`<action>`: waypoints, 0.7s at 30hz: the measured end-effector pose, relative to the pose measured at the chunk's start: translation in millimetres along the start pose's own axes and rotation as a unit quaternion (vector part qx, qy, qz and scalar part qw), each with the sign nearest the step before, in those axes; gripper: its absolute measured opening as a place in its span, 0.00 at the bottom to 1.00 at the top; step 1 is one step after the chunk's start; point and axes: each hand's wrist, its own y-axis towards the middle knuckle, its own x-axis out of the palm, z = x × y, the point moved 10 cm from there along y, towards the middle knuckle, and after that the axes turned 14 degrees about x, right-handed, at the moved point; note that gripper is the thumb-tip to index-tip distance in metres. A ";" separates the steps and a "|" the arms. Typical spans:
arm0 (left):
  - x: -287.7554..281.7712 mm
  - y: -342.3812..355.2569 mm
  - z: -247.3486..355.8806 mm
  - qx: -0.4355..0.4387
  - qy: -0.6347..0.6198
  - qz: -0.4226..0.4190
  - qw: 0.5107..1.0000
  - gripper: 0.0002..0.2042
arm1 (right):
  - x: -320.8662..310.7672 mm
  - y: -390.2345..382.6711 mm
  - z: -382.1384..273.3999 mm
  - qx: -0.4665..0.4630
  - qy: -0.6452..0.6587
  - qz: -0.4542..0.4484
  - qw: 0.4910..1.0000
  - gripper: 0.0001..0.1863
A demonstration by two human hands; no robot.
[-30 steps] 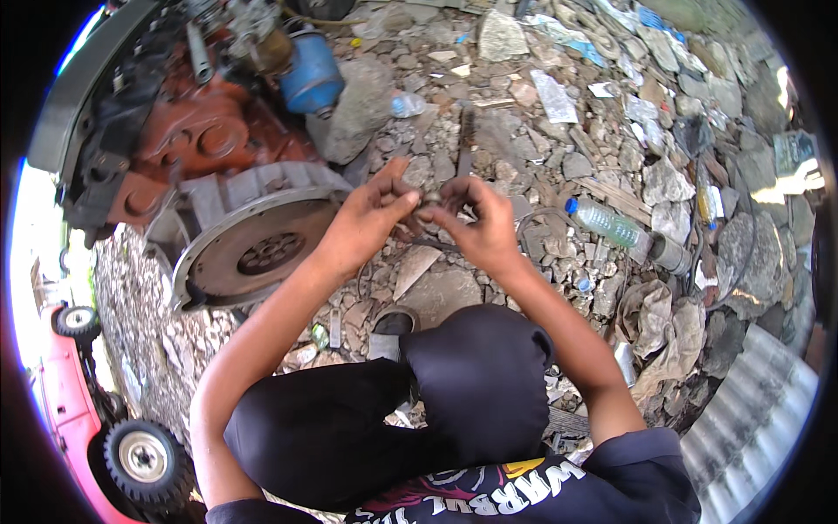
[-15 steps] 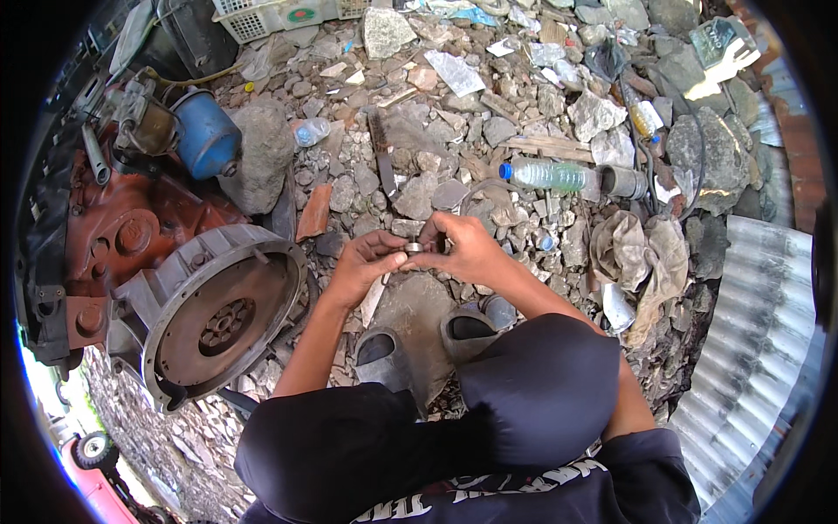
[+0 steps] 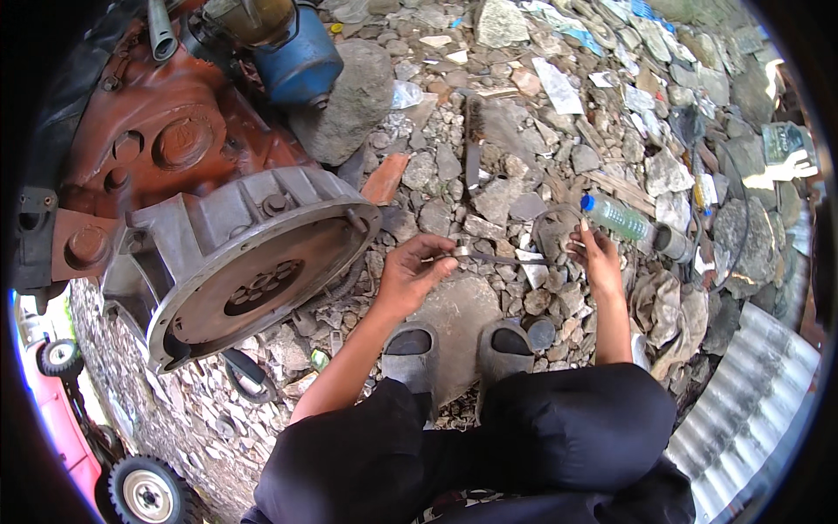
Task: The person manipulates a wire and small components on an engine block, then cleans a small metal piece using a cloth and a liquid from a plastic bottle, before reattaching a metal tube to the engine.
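My left hand (image 3: 417,272) is closed in a pinch on a small shiny metal ring (image 3: 462,249), above a flat stone (image 3: 458,306) between my feet. A thin dark strip (image 3: 511,259) reaches from beside the ring toward the right; whether it is held or lies on the stones, I cannot tell. My right hand (image 3: 598,260) is apart from the ring, off to the right over the rubble. Its index finger points up, the other fingers are loosely bent, and nothing shows in it. A plastic bottle with a blue cap (image 3: 621,217) lies just beyond that hand.
To the left stands a rust-red engine block (image 3: 166,131) with a grey bell housing (image 3: 262,196) and a blue canister (image 3: 298,57). Large rocks (image 3: 349,100), a crumpled cloth (image 3: 670,306) and corrugated sheeting (image 3: 742,419) lie around. My sandals (image 3: 410,367) rest on rubble.
My right hand has left the ring and moved right, its fingers opening. My left hand keeps the ring. The view has turned, bringing the engine closer, and the dark strip now shows.
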 end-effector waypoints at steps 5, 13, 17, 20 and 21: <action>2.3 -2.9 4.0 0.042 0.053 0.077 0.995 0.07 | 154.7 -94.1 -25.0 -0.031 -0.053 -0.240 0.969 0.20; 40.1 -5.2 41.0 0.175 0.222 0.056 0.957 0.06 | 163.5 -90.9 3.5 -0.055 0.224 -0.275 0.933 0.14; 49.8 -0.6 56.8 0.204 0.286 0.039 0.935 0.06 | 166.4 -86.6 12.9 -0.021 0.306 -0.323 0.896 0.14; 58.1 1.6 72.5 0.280 0.332 0.011 0.901 0.08 | 170.6 -89.9 15.9 0.003 0.347 -0.346 0.872 0.13; 60.1 0.8 74.3 0.303 0.343 0.002 0.889 0.08 | 174.0 -90.6 16.0 0.019 0.360 -0.359 0.861 0.12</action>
